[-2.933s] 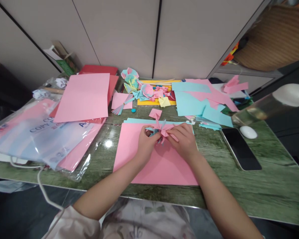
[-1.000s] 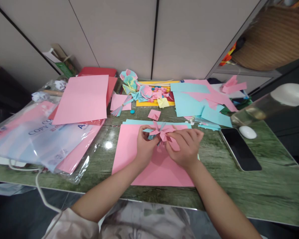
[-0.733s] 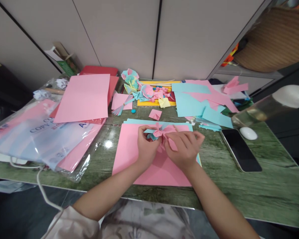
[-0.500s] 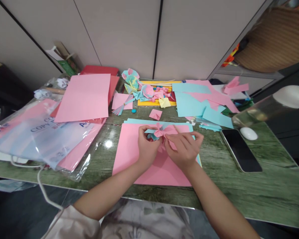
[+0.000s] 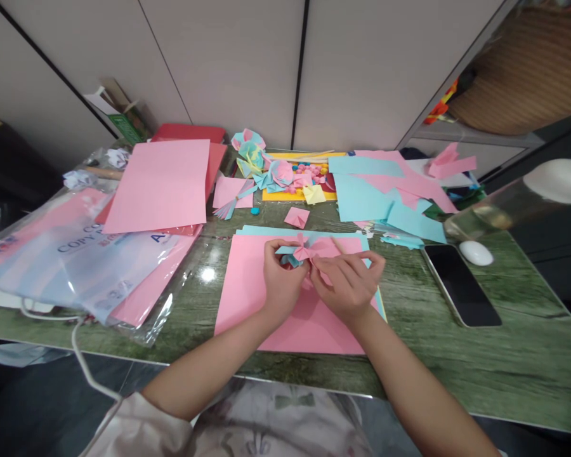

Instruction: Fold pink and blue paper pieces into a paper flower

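A folded paper flower (image 5: 302, 251), pink with blue petals, is between my two hands above a stack of coloured paper sheets (image 5: 285, 333). My left hand (image 5: 283, 279) is closed round its blue side. With thumb and forefinger together, my right hand (image 5: 347, 282) pinches at a pink petal's edge. A thin tan stick (image 5: 337, 246) pokes up behind my right fingers; its lower end is hidden. Just beyond the stack lies a small folded pink square (image 5: 297, 218).
Finished paper flowers (image 5: 250, 152) and a yellow tray (image 5: 271, 195) of small coloured balls stand at the back. Blue and pink scraps (image 5: 361, 198), a phone (image 5: 462, 285), a white mouse-like object (image 5: 476, 254) and a bottle (image 5: 490, 212) are right. Plastic-wrapped copy paper (image 5: 80, 260) lies left.
My right hand has shifted very slightly to the left, its fingertips still at the pink petal. The left hand and the flower stay almost in place.
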The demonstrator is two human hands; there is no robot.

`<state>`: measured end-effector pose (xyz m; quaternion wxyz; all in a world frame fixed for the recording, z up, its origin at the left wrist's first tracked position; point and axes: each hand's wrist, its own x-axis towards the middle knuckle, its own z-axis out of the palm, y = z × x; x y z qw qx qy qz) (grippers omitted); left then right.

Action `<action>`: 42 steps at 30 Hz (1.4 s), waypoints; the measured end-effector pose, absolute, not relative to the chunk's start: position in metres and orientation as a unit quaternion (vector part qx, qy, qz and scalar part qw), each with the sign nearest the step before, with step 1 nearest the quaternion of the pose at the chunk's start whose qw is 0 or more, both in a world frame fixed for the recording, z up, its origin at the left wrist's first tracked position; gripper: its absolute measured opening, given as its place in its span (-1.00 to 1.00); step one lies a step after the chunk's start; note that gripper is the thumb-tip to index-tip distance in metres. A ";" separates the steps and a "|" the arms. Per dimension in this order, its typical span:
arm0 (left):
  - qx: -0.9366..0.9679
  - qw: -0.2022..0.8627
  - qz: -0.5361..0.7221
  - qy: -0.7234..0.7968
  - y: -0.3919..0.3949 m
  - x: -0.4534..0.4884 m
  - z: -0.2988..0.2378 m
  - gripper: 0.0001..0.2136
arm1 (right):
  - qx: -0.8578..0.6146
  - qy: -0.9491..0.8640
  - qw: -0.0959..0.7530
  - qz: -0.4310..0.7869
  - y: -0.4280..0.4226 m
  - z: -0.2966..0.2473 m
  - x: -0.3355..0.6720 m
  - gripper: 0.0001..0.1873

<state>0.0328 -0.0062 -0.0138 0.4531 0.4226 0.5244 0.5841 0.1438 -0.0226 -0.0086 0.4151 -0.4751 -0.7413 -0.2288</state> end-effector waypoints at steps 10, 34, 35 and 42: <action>0.416 0.490 0.568 0.514 -0.001 0.030 -0.015 -0.71 | -0.471 -0.755 0.395 -0.227 -0.020 -0.014 0.145 -0.92; 0.471 0.482 0.538 0.507 -0.001 0.029 -0.009 -0.72 | -0.554 -0.702 0.438 -0.091 -0.011 -0.021 0.150 -0.91; 0.468 0.474 0.542 0.512 -0.001 0.030 -0.009 -0.73 | -0.551 -0.700 0.445 -0.093 -0.011 -0.021 0.148 -0.91; 0.456 0.450 0.557 0.529 -0.002 0.033 -0.009 -0.75 | -0.555 -0.682 0.469 -0.083 -0.013 -0.023 0.142 -0.91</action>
